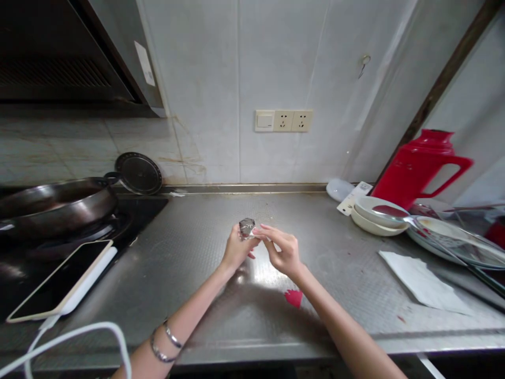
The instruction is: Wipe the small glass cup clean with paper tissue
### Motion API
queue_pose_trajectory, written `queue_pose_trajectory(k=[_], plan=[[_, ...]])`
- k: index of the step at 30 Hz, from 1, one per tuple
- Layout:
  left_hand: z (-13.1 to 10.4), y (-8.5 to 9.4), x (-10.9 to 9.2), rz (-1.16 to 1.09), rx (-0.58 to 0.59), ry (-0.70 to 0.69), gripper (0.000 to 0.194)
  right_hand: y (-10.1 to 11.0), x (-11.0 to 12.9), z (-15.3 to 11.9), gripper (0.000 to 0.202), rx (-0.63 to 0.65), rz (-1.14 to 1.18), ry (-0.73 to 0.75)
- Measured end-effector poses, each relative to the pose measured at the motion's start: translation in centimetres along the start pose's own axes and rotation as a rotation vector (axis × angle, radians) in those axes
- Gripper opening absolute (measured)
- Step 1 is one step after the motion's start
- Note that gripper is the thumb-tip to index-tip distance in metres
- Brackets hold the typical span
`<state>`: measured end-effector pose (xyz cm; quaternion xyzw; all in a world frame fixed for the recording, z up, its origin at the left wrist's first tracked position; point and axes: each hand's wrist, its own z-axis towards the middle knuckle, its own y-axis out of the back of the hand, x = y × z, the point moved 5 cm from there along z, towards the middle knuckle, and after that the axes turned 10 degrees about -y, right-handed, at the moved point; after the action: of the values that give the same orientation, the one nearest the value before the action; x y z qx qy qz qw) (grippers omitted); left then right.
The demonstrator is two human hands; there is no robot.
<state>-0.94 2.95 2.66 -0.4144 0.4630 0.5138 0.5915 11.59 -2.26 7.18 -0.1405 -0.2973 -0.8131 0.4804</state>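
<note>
Over the middle of the steel counter, my left hand [237,247] is wrapped round a small dark, shiny, foil-like piece [247,227] with pale lines on it. Its exact kind is too small to tell. My right hand [282,248] meets it from the right, thumb and fingers closed at the piece's lower right edge, where a bit of white shows. The right fingertips partly cover that edge. Below my right wrist, a torn pink-red scrap [293,298] lies on the counter, partly hidden by the forearm.
At left, a phone [59,279] with a white cable [87,327] lies by the stove, which bears a steel pan [59,202]. At right are a white napkin [424,279], stacked bowls [379,216], a plate [453,242] and a red thermos [414,168]. Wall sockets [292,121] are behind.
</note>
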Motion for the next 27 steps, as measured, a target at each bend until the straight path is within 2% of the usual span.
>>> queue_pose_trajectory(k=[3,6,8,10,13,15,20,23,25,27], plan=[[0.1,0.0,0.2,0.083,0.004,-0.03,0.058,1.2,-1.3,0.7,0.024,-0.132,-0.017,-0.243],[-0.1,-0.3,0.2,0.203,0.017,-0.126,0.069,2.0,-3.2,1.1,0.031,-0.241,-0.013,-0.445],[-0.3,-0.5,-0.1,0.27,0.039,-0.219,0.071,1.6,-4.3,1.5,0.033,-0.171,0.046,-0.52],[-0.5,-0.7,-0.4,0.312,0.057,-0.289,0.071,0.5,-4.9,1.7,0.036,0.006,0.183,-0.605],[-0.5,-0.6,-0.5,0.344,0.05,-0.313,0.068,-1.0,-4.8,1.4,0.037,0.27,0.428,-0.732],[-0.5,-0.4,-0.5,0.353,0.04,-0.316,0.067,-1.4,-4.2,1.3,0.036,0.352,0.52,-0.744],[-0.5,-0.5,-0.4,0.361,0.054,-0.318,0.062,-1.5,-3.4,1.2,0.053,0.361,0.571,-0.732],[-0.5,-0.6,-0.5,0.327,0.088,-0.305,0.063,-1.5,-3.6,1.2,0.052,0.332,0.558,-0.758],[-0.3,-0.7,-0.4,0.285,0.164,-0.299,0.081,-1.3,-3.7,1.3,0.05,0.311,0.554,-0.785],[-0.1,-0.7,-0.5,0.284,0.254,-0.324,0.106,-1.1,-4.0,1.2,0.045,0.307,0.55,-0.838]])
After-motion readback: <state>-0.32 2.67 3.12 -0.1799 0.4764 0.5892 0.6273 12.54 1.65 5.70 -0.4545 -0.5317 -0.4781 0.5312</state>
